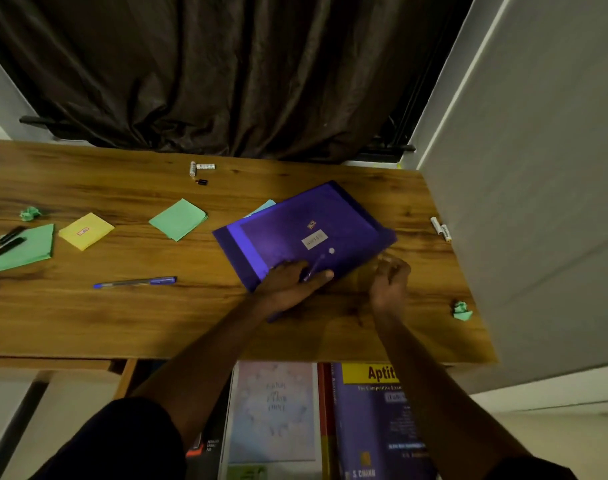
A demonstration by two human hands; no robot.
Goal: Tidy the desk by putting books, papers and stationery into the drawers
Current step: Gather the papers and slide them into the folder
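On the wooden desk (88, 327), near my front-right edge, the purple folder (306, 230) lies diagonally, long axis far-right; my left hand (292, 282) presses flat, right hand (389, 282) loosely curled, empty.

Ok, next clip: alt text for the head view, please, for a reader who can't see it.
Seen from above, a person's left hand presses on a purple folder lying on a wooden desk, while the right hand hovers curled beside it. Green paper pads, a yellow pad, a blue pen and markers lie scattered; books fill an open drawer below.
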